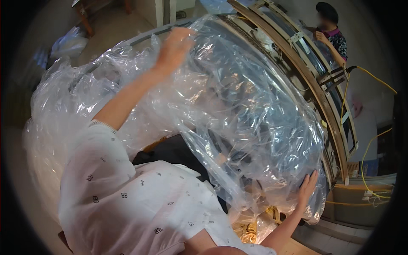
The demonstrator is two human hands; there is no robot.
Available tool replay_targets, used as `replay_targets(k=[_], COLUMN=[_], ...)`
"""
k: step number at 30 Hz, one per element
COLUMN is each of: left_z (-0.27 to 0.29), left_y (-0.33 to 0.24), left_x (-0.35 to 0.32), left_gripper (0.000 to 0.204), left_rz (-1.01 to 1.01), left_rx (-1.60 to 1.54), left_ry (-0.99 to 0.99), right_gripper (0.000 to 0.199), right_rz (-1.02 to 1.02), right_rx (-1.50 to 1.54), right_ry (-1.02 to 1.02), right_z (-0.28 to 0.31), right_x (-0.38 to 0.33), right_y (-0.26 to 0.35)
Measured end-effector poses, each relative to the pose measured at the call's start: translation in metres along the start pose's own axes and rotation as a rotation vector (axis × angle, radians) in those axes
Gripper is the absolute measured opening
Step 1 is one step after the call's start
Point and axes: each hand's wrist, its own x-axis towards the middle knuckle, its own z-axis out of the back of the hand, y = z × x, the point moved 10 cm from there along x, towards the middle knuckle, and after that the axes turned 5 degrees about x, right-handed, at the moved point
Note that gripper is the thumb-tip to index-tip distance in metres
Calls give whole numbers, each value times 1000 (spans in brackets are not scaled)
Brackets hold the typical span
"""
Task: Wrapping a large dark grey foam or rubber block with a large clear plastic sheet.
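Observation:
A large heap of clear plastic sheeting [263, 123] lies crumpled in front of me, over a long surface and down to its left side. My left hand [176, 44] is at the far edge of the sheeting, with its arm stretched across the pile. Motion smears its fingers, so I cannot make out whether they hold the plastic. My right hand [307, 189] rests flat on the sheeting near its right end, fingers stretched out. Under the plastic close to me, a dark cloth-like thing [170, 151] and yellow-gold material [248, 231] show in part.
A long wooden frame [297, 55] with metal fittings runs along the far right side. Yellow cords [365, 157] hang beyond it. Another person [331, 38] stands behind the frame. A wooden-legged stool or table [85, 19] and a plastic bundle [68, 42] are at the far left.

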Motion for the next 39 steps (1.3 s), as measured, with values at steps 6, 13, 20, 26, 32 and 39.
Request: replay_targets(k=[6,13,20,26,32,39], left_z=[28,12,10,17,42,-24], left_y=[188,146,72,-124,-1,84], left_x=[-91,-157,-228,-248,-27,-121], left_gripper=[53,61,42,37,46,50], left_rz=[313,625,451,-146,112,654], left_rx=[297,-33,-22,-1033,-218,-355], left_ry=[765,1163,1705,2040,403,594], right_gripper=[24,62,40,28,18,27], right_rz=[355,777,203,23,281,416], right_rx=[615,401,1052,600,390,640], right_ry=[-325,873,441,-922,-707,25], right_z=[88,-78,-2,319,246,107], right_x=[-2,-139,13,107,-9,-5], right_y=[241,458,325,-78,163,312])
